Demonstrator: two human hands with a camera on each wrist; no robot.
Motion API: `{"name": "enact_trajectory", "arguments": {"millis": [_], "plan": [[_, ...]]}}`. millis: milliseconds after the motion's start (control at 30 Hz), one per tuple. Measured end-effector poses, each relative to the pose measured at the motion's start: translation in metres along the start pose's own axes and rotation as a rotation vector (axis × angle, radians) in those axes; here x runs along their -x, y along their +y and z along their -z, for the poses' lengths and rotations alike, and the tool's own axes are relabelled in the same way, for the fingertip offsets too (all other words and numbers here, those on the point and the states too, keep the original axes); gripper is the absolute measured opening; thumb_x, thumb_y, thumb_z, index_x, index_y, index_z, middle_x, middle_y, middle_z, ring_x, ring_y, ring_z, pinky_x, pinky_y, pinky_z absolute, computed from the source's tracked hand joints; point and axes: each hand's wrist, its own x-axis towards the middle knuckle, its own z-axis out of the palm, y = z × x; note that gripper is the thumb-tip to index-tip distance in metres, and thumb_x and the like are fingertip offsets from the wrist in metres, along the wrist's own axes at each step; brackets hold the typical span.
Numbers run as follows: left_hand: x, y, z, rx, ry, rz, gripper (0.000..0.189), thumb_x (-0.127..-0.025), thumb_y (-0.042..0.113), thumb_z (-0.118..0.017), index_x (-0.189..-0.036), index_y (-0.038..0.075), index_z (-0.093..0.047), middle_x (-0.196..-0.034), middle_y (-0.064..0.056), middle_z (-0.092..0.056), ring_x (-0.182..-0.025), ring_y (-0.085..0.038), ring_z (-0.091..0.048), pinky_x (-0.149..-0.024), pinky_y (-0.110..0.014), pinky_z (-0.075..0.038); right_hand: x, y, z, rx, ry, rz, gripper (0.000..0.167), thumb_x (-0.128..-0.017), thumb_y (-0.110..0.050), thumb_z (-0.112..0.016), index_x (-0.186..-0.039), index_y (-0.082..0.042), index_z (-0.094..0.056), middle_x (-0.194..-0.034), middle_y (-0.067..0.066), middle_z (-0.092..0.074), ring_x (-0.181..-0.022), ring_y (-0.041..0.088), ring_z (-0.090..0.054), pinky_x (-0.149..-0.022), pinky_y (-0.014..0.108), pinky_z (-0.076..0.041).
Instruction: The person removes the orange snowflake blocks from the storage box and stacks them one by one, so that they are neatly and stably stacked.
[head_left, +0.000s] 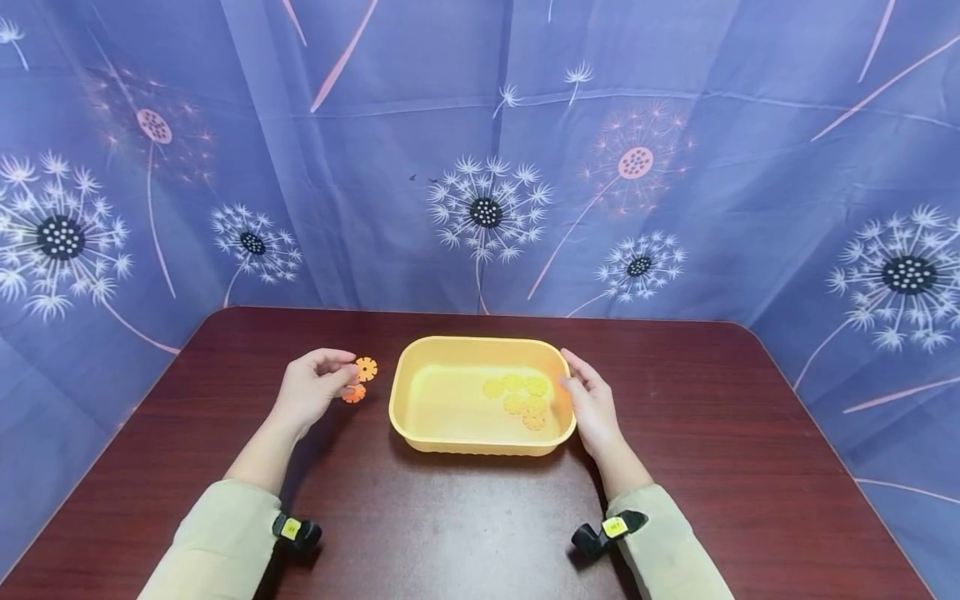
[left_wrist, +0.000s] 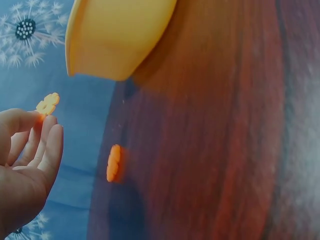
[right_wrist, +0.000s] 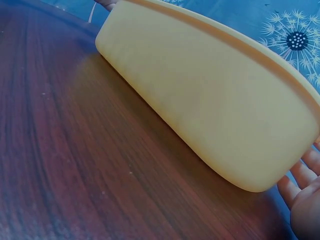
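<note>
My left hand (head_left: 309,387) pinches a light-orange notched plastic disc (head_left: 367,369) between thumb and fingertips, left of the yellow basin (head_left: 480,447). Just below it in the head view, a deeper orange notched disc (head_left: 354,393) lies on the table; the left wrist view catches this orange disc (left_wrist: 114,163) nearly edge-on. Several yellow-orange discs (head_left: 514,403) lie together on the basin's floor, toward its right end. My right hand (head_left: 596,412) holds the basin's right end, thumb at the rim and fingers along the outer wall. In the right wrist view the basin's side (right_wrist: 200,95) hides part of that hand.
The dark reddish wooden table (head_left: 712,467) has rounded far corners. A blue curtain (head_left: 390,208) with dandelion prints hangs behind and at both sides. Black wrist cameras are strapped over both light sleeves (head_left: 217,533).
</note>
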Motion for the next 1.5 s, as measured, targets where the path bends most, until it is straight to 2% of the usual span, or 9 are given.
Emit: {"name": "enact_trajectory", "arguments": {"millis": [133,367,700,900,1233,1500], "plan": [[-0.002,-0.007,0.007,-0.054,-0.003,0.023,0.032,-0.089,0.001,-0.060,-0.117,-0.014,-0.054,-0.082,0.003,-0.062,-0.072,-0.002,-0.065,-0.072,-0.034,-0.058,0.000,0.001,0.000,0.005,0.001,-0.002,0.049,-0.092,-0.004,-0.046,-0.140,-0.010,-0.045,-0.141,0.010,-0.046,-0.121,0.017,-0.046,-0.081,0.012,-0.049],[-0.006,-0.015,0.015,-0.056,-0.011,0.053,0.032,-0.089,0.000,-0.060,-0.116,-0.016,-0.056,-0.085,0.000,-0.067,-0.073,-0.008,-0.067,-0.071,-0.033,-0.058,-0.001,0.001,0.000,0.013,0.005,0.000,0.049,-0.092,-0.004,-0.046,-0.140,-0.011,-0.046,-0.141,0.009,-0.046,-0.120,0.016,-0.046,-0.083,0.013,-0.049],[-0.010,-0.021,0.020,-0.152,-0.011,0.120,0.031,-0.090,0.002,-0.058,-0.117,-0.013,-0.058,-0.094,-0.014,-0.069,-0.072,-0.008,-0.067,-0.066,-0.026,-0.058,-0.001,0.002,0.000,0.009,-0.001,0.003,0.049,-0.092,-0.004,-0.047,-0.140,-0.010,-0.045,-0.142,0.010,-0.046,-0.122,0.016,-0.046,-0.083,0.013,-0.049],[-0.014,-0.025,0.021,-0.154,-0.028,0.158,0.031,-0.090,0.002,-0.057,-0.117,-0.013,-0.057,-0.095,-0.011,-0.068,-0.072,-0.006,-0.065,-0.066,-0.028,-0.058,-0.002,0.002,0.001,0.000,-0.002,0.002,0.049,-0.091,-0.003,-0.046,-0.140,-0.010,-0.045,-0.143,0.010,-0.045,-0.124,0.018,-0.045,-0.082,0.012,-0.049],[-0.018,-0.027,0.022,-0.175,-0.051,0.202,0.031,-0.088,0.000,-0.056,-0.116,-0.014,-0.058,-0.082,-0.004,-0.067,-0.066,-0.007,-0.064,-0.062,-0.026,-0.057,-0.001,0.001,0.001,-0.004,-0.008,-0.001,0.049,-0.092,-0.003,-0.046,-0.140,-0.010,-0.045,-0.143,0.011,-0.045,-0.123,0.019,-0.046,-0.080,0.013,-0.050],[-0.018,-0.027,0.021,-0.235,-0.053,0.224,0.029,-0.090,0.002,-0.057,-0.115,-0.012,-0.060,-0.085,-0.009,-0.068,-0.068,-0.008,-0.064,-0.061,-0.026,-0.057,-0.001,0.001,0.000,0.008,-0.003,0.000,0.049,-0.091,-0.003,-0.046,-0.140,-0.010,-0.045,-0.142,0.011,-0.046,-0.120,0.018,-0.047,-0.080,0.013,-0.050]]}}
